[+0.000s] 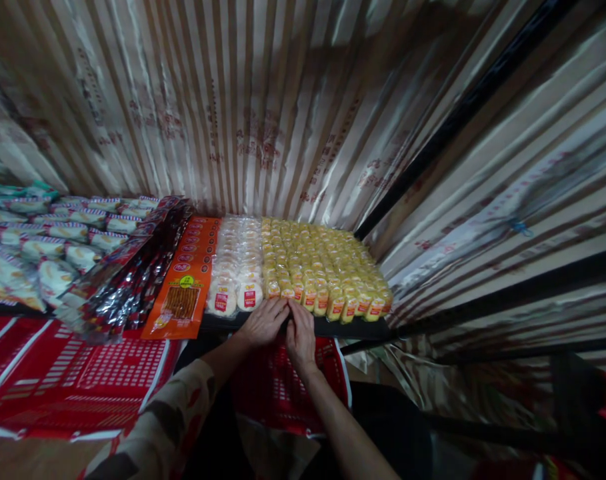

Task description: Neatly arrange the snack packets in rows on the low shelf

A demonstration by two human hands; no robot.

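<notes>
My left hand (267, 322) and my right hand (301, 333) meet at the front edge of a black shelf (355, 328). Their fingers are bent and close together, with the fingertips against the front of the small yellow snack packs (327, 267). What lies between the fingertips, if anything, is hidden. These yellow packs stand in several tight rows, red labels facing me. Just left of them, two rows of round white crackers in clear wrappers (236, 267) run back toward the curtain.
Left of the crackers lie an orange snack bag (185, 280), dark shiny packets (127, 287) and white-and-blue packs (67, 233). Red baskets (97, 373) are below the shelf front. A striped sheet (263, 100) hangs behind, with a black pole (447, 133) slanting across the right.
</notes>
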